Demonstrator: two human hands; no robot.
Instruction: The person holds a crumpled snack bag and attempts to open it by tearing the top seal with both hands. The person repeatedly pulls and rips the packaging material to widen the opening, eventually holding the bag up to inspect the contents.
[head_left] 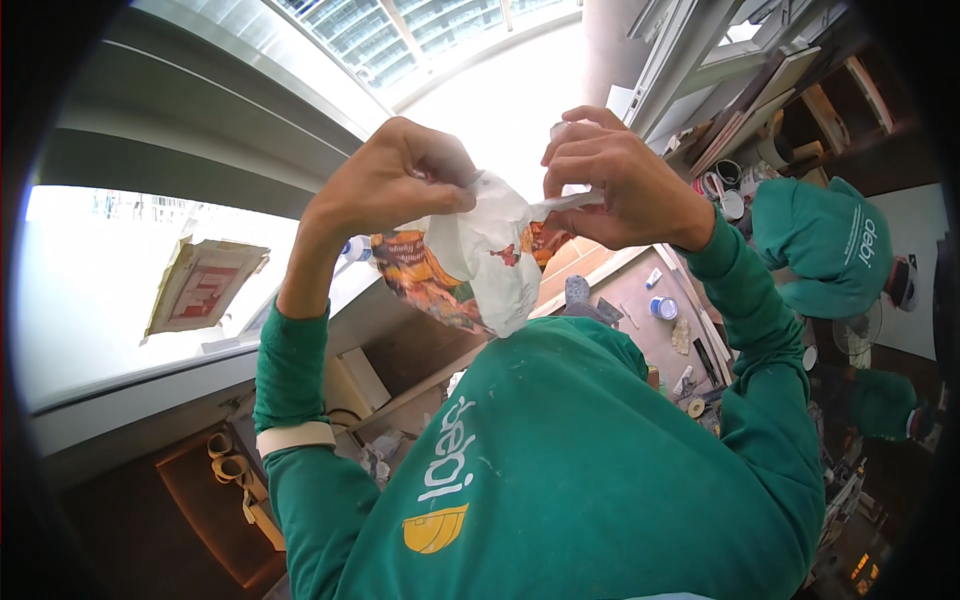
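A crumpled plastic bag (505, 265), white with an orange and brown printed side, hangs in front of my chest. Its upper left edge is pinched between the thumb and fingers of my left hand (385, 180). My right hand (630, 185) grips a drawn-out white corner of the same bag between thumb and forefinger. A small pale shape shows near the upper fingertips of that hand, too washed out by the bright window to name. What the bag contains, if anything, is hidden.
Below the bag, a worktable (640, 350) carries a blue-and-white jar (663, 308) and a tape roll (696, 408). A taped panel (205, 287) stands by the left window. At right are a co-worker in green (820, 245) and stacked boards (745, 120).
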